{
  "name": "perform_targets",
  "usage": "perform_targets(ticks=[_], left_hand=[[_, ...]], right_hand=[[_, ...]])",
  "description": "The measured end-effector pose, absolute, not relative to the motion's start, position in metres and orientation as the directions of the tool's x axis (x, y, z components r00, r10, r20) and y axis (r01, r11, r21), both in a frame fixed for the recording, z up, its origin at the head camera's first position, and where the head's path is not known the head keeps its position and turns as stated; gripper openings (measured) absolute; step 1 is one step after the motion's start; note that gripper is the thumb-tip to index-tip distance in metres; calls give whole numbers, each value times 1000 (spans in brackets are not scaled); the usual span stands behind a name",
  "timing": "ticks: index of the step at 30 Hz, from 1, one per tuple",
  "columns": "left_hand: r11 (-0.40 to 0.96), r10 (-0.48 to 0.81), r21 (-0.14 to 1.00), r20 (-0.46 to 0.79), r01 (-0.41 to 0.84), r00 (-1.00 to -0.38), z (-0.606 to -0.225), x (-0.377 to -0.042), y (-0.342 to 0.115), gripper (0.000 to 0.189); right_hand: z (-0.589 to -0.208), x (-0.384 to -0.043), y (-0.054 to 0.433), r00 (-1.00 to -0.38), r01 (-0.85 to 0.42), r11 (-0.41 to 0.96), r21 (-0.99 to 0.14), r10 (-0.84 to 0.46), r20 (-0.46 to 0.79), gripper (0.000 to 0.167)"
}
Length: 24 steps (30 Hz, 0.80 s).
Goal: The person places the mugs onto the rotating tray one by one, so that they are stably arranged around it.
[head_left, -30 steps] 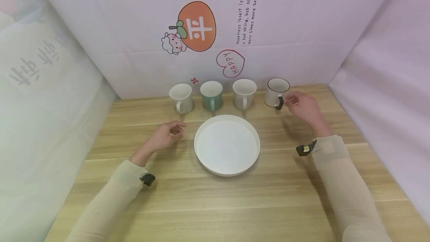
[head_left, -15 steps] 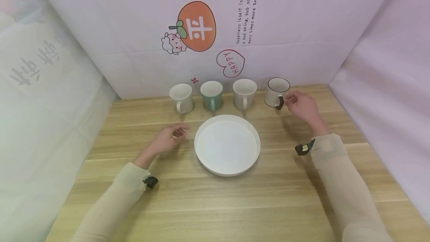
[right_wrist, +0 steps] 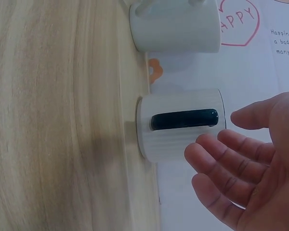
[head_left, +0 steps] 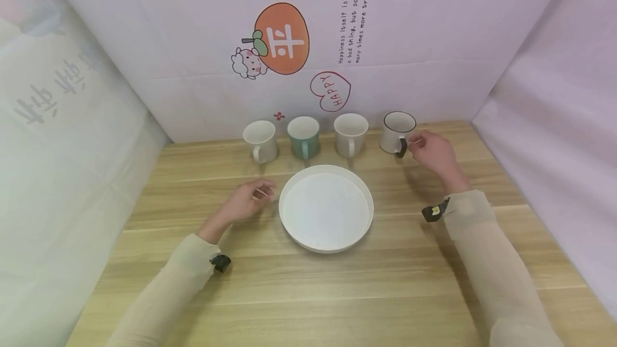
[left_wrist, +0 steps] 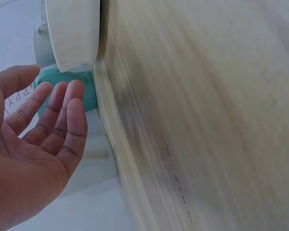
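My left hand [head_left: 246, 201] hovers just left of the round white tray [head_left: 326, 210], its fingers relaxed and nothing in them. In the left wrist view its fingers [left_wrist: 76, 126] curve loosely, with the tray's side [left_wrist: 74, 33] beyond them. At the right, my right hand [head_left: 434, 154] is beside the white mug with a dark rim and black handle [head_left: 391, 141]. The right wrist view shows that black handle [right_wrist: 185, 119] facing the loosely bent fingers [right_wrist: 214, 187], which do not grip it. Whether a fingertip touches the mug I cannot tell.
Left of the dark-rimmed mug stand a white mug [head_left: 350, 135], a green mug [head_left: 305, 138] and another white mug [head_left: 261, 142], in a row along the back. Printed white cloth [head_left: 409, 31] closes off the back of the wooden table [head_left: 328, 299].
My left hand has moved a little to the right, closer to the tray. The right hand stays nearly in place by the black handle. The mugs and tray have not moved.
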State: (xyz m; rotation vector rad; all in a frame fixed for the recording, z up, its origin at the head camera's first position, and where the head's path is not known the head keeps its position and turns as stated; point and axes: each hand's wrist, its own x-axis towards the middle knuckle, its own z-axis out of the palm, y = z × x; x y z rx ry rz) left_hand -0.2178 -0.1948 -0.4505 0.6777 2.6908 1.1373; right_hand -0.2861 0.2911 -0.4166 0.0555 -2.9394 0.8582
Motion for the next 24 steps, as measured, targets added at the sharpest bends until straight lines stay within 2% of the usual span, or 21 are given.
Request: perform_targets(ticks=[24], left_hand=[[612, 485, 716, -6, 334, -875, -460, -215, -188, 39]], right_hand=[[-422, -295, 282, -999, -20, 837, -547, 9, 51, 40]])
